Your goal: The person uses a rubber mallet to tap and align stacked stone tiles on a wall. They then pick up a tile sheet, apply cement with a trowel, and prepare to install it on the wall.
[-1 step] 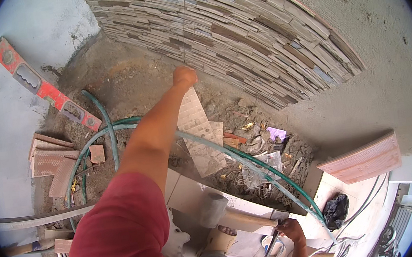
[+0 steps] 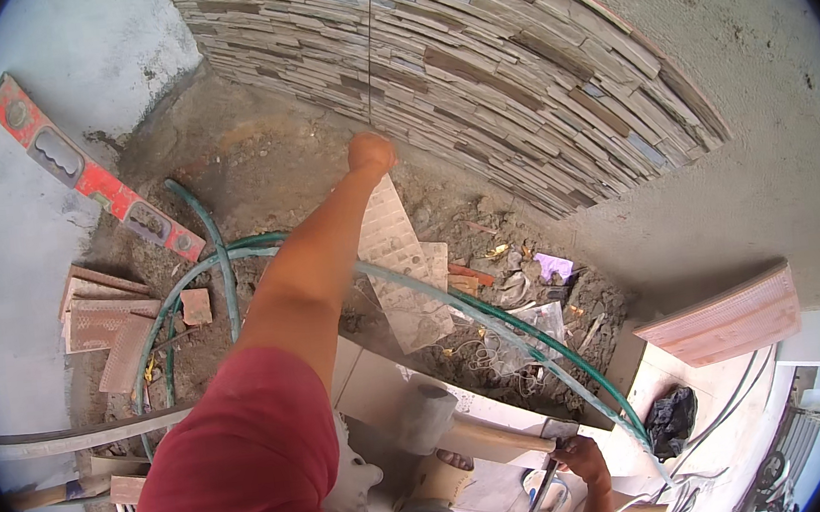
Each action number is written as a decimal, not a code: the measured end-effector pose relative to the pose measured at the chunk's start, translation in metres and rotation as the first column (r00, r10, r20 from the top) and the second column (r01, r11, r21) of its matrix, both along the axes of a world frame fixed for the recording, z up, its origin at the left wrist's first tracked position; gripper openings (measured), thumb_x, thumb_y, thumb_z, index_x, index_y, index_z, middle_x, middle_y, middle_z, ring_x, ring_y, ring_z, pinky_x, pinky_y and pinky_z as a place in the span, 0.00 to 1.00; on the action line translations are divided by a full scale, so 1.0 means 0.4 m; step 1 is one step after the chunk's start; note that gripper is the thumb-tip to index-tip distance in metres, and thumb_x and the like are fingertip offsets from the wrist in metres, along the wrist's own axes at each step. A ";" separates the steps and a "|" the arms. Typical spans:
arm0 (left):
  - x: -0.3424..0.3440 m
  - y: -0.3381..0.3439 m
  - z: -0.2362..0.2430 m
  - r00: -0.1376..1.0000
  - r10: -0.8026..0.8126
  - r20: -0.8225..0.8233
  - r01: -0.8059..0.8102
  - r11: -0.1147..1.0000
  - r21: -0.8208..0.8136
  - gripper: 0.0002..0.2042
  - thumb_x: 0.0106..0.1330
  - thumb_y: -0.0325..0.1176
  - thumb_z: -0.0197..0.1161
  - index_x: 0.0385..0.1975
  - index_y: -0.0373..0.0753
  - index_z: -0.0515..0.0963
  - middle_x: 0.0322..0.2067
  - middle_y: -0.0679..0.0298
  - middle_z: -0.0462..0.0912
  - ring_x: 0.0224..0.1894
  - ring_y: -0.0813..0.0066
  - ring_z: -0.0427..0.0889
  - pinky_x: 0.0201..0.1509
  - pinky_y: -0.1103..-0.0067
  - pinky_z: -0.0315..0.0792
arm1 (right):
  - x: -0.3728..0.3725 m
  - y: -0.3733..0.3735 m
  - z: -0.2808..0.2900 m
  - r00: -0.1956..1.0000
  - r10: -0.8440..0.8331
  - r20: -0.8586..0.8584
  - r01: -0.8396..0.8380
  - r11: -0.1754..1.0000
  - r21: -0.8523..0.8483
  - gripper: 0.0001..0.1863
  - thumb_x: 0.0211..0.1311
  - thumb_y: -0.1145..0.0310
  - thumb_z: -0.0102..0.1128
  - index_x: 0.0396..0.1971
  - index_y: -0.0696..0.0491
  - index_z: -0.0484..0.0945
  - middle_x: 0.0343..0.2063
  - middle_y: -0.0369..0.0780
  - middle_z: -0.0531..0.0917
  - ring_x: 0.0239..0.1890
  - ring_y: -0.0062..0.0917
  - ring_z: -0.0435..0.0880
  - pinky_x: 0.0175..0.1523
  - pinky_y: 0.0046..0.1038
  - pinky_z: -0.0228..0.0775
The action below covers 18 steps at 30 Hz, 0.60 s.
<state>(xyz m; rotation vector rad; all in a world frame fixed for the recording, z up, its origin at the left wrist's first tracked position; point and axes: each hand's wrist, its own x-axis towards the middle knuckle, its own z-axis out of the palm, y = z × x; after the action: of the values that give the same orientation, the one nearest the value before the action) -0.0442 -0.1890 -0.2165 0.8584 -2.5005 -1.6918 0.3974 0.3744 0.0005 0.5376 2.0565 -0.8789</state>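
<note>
Left hand up at the panel, mallet back by the right!

So the left hand (image 2: 372,152) is sitting far forward, right at the lower edge of the stone-patterned wall panel (image 2: 469,60), just beneath its vertical seam. The fingers are curling into a loose fist; from here I can't tell whether they're gripping anything, because the back of the hand is covering whatever is under them. A pale gridded tile (image 2: 387,223) is lying just below that hand, its long axis running from the knuckles back toward the person and a touch to the right.

Down at the lower right, the right hand (image 2: 581,459) is closing firmly around the end of the wooden-handled mallet (image 2: 499,437). The handle is pointing leftward and slightly forward, putting the grey head well to the left of the fist, over the pale ledge.

That's the relation here: the panel is standing ahead, the left hand is being much the nearer one, and the mallet is lying well apart from both. A faded hose (image 2: 424,291) is arching between the two hands, across the gridded tile.
</note>
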 end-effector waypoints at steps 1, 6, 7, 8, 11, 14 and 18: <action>-0.009 -0.019 -0.032 0.999 -0.036 -0.005 0.036 0.995 -0.095 0.09 0.60 0.35 0.62 0.32 0.37 0.85 0.33 0.54 0.87 0.34 0.62 0.87 0.47 0.72 0.79 | 0.000 -0.003 -0.003 1.000 -0.019 0.001 0.019 1.000 -0.022 0.17 0.52 0.66 0.73 0.26 0.67 0.81 0.19 0.46 0.84 0.22 0.28 0.86 0.28 0.28 0.81; 0.021 0.051 0.201 0.969 -0.185 0.165 0.180 0.983 0.044 0.13 0.60 0.37 0.58 0.32 0.36 0.86 0.43 0.49 0.85 0.48 0.53 0.84 0.53 0.69 0.77 | 0.013 0.027 -0.025 0.984 -0.100 0.148 0.097 0.995 0.031 0.16 0.53 0.69 0.73 0.31 0.69 0.83 0.23 0.48 0.85 0.24 0.29 0.87 0.30 0.28 0.83; 0.042 0.045 0.248 0.959 -0.192 0.210 0.165 0.976 0.143 0.13 0.60 0.37 0.57 0.32 0.35 0.86 0.45 0.48 0.84 0.50 0.52 0.83 0.54 0.68 0.76 | 0.003 0.023 -0.029 0.978 -0.081 0.192 0.070 0.996 0.063 0.15 0.53 0.70 0.73 0.31 0.69 0.83 0.24 0.48 0.86 0.25 0.29 0.87 0.31 0.28 0.84; 0.040 0.025 0.226 0.962 -0.187 0.200 0.183 0.982 0.035 0.14 0.60 0.37 0.57 0.32 0.35 0.86 0.45 0.48 0.84 0.50 0.52 0.83 0.54 0.67 0.76 | -0.001 0.028 -0.034 0.987 -0.046 0.153 0.041 0.999 0.036 0.15 0.53 0.70 0.73 0.30 0.69 0.82 0.24 0.47 0.85 0.24 0.29 0.87 0.30 0.28 0.83; 0.034 0.028 0.161 0.968 -0.163 0.192 0.202 0.958 -0.202 0.14 0.60 0.36 0.56 0.32 0.33 0.86 0.45 0.47 0.84 0.49 0.51 0.83 0.54 0.66 0.76 | 0.004 0.017 -0.024 0.997 -0.045 0.055 0.043 0.998 0.043 0.14 0.53 0.71 0.73 0.27 0.68 0.81 0.22 0.47 0.84 0.22 0.28 0.86 0.28 0.29 0.82; 0.029 0.024 0.214 0.966 -0.187 0.181 0.247 0.880 -0.406 0.14 0.60 0.35 0.56 0.33 0.32 0.85 0.44 0.47 0.85 0.49 0.50 0.83 0.54 0.66 0.76 | 0.039 0.048 -0.059 0.995 -0.096 -0.005 0.095 0.995 -0.016 0.14 0.53 0.70 0.73 0.28 0.68 0.81 0.23 0.47 0.84 0.23 0.28 0.86 0.28 0.29 0.82; 0.087 -0.130 0.013 0.906 -0.334 0.259 0.414 0.827 -0.380 0.11 0.59 0.31 0.59 0.34 0.31 0.84 0.40 0.48 0.86 0.43 0.54 0.86 0.49 0.68 0.79 | -0.005 0.027 -0.040 0.994 -0.068 0.088 0.069 0.998 -0.002 0.16 0.51 0.70 0.75 0.28 0.69 0.81 0.23 0.47 0.84 0.23 0.30 0.86 0.28 0.29 0.83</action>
<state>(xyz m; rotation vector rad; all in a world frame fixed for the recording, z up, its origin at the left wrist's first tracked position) -0.0093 -0.2411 -0.2113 0.5187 -3.1611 -1.0688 0.3953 0.3854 -0.0155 0.6365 1.9663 -0.8848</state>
